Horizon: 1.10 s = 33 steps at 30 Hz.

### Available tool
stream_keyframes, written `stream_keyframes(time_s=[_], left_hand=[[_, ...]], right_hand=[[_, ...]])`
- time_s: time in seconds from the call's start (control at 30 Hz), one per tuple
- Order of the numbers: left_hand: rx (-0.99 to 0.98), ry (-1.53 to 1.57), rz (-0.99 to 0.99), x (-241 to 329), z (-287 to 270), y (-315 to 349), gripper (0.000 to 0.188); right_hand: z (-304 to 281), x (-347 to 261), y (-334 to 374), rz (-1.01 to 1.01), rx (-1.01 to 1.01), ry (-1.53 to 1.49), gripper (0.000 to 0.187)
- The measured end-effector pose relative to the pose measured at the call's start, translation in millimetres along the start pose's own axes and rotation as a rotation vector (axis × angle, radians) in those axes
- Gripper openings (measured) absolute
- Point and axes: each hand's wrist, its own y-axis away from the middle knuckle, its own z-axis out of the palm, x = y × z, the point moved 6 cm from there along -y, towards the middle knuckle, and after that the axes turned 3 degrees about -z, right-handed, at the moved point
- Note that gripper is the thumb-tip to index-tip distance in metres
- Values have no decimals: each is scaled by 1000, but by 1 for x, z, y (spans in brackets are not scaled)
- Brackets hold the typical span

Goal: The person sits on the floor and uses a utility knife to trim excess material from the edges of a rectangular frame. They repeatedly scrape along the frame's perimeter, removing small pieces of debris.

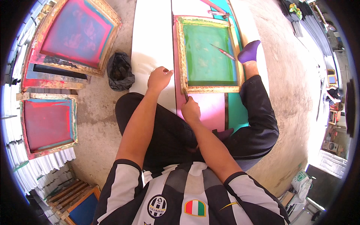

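I sit on the floor in front of a wooden-framed screen with green mesh (207, 52) that lies on a pink and teal sheet (210, 107). My right hand (190, 109) is closed on a thin dark tool (186, 95) whose tip touches the frame's near left corner. My left hand (159, 78) rests on the white board (152, 41), fingertips at the edge beside the frame. A slim red-handled tool (224, 52) lies on the green mesh. My foot in a purple sock (249, 51) presses against the frame's right side.
A black plastic bag (120, 71) sits left of the white board. Further left, two framed screens with red and blue mesh (77, 33) (48, 123) lie on stacks. White sheets are piled at the lower left (37, 168). Dark stacked sheets (313, 26) line the right.
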Motion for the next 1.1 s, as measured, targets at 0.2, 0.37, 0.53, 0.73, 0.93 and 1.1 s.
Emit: stream_keyframes(time_s=[0.2,0.37,0.53,0.73,0.93,1.1], left_hand=[[-33,-4,95,2,2,16,46],[-60,13,121,-1,1,15,45],[-64,10,124,-2,2,14,44],[-88,36,141,3,4,13,44],[-122,-4,101,13,6,14,45],[-118,14,122,18,9,16,44]], right_hand=[[2,-2,2,-23,50,-51,33],[3,21,-22,-108,-65,-153,39],[-15,5,-17,-93,-240,-154,37],[-24,0,-13,19,-305,-115,35],[-24,-6,-7,35,-214,-56,37],[-8,7,-11,-72,30,73,36]])
